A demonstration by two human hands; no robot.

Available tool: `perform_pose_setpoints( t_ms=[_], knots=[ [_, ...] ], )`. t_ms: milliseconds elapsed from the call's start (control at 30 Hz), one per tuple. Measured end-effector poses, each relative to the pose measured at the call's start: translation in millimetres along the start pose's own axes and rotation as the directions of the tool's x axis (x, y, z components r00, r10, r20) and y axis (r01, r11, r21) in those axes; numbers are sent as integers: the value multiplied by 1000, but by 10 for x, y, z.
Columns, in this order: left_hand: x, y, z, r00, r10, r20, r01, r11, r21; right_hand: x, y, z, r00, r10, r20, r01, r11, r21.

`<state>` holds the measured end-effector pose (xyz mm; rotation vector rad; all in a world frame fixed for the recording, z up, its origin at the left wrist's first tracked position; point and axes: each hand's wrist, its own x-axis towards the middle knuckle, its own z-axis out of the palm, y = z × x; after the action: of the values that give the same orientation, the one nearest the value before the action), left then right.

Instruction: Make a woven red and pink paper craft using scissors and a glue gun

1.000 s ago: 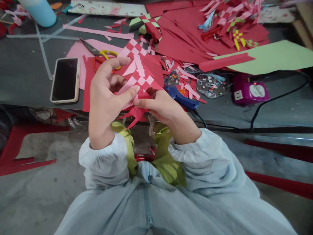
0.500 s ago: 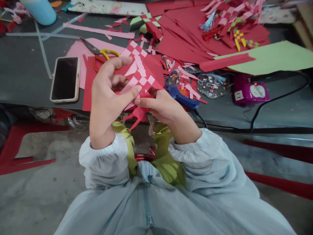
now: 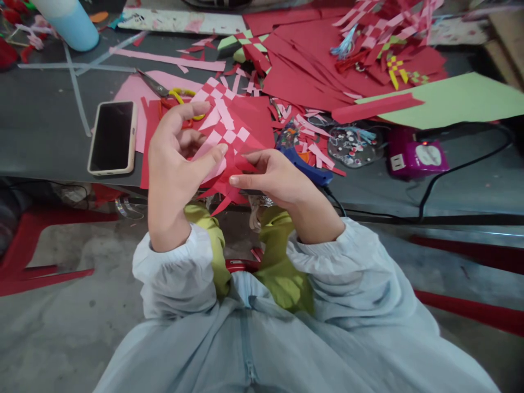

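A checkered woven paper piece (image 3: 230,135) in red and pink is held up above the table edge, its red strips (image 3: 221,197) hanging loose at the bottom. My left hand (image 3: 174,158) grips it from the left, thumb on the front and fingers curled behind. On the other side, my right hand (image 3: 280,177) has its thumb and fingers around a red strip at the lower right; its fingertips are partly hidden by paper. Behind the piece lies red paper (image 3: 257,117), with another checkered woven piece (image 3: 213,91) beyond it. Scissors (image 3: 178,98) with yellow and red handles lie behind my left hand.
A phone (image 3: 113,136) lies on the left. To the right are a blue glue gun (image 3: 309,165), paper scraps (image 3: 305,128), a clear dish of beads (image 3: 352,146), a purple power adapter (image 3: 417,155) with a cable and green paper (image 3: 454,106). A bottle (image 3: 73,27) stands far left.
My right thumb and fingers have moved apart from my left thumb, toward the right, spreading around the red strip. The left hand keeps its hold. The view has shifted slightly.
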<state>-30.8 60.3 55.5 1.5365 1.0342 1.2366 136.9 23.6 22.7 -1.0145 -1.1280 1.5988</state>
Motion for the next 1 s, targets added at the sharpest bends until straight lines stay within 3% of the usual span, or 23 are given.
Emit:
perform_pose_setpoints(
  t_ms=[267,467,767,1000],
  knots=[
    [5,-58,7,1000,14,-19,-14,1000,-14,33,57,8,994,-39,-101,37,999,-28],
    [38,-154,-30,989,148,14,-148,987,69,48,27,23,995,-21,-100,15,998,-64],
    [30,-96,-5,995,99,7,-100,993,70,68,43,44,988,-33,-152,34,999,3],
    [18,-51,46,996,-12,-85,10,1000,-19,67,10,86,976,-30,-215,25,999,-22]
  ],
)
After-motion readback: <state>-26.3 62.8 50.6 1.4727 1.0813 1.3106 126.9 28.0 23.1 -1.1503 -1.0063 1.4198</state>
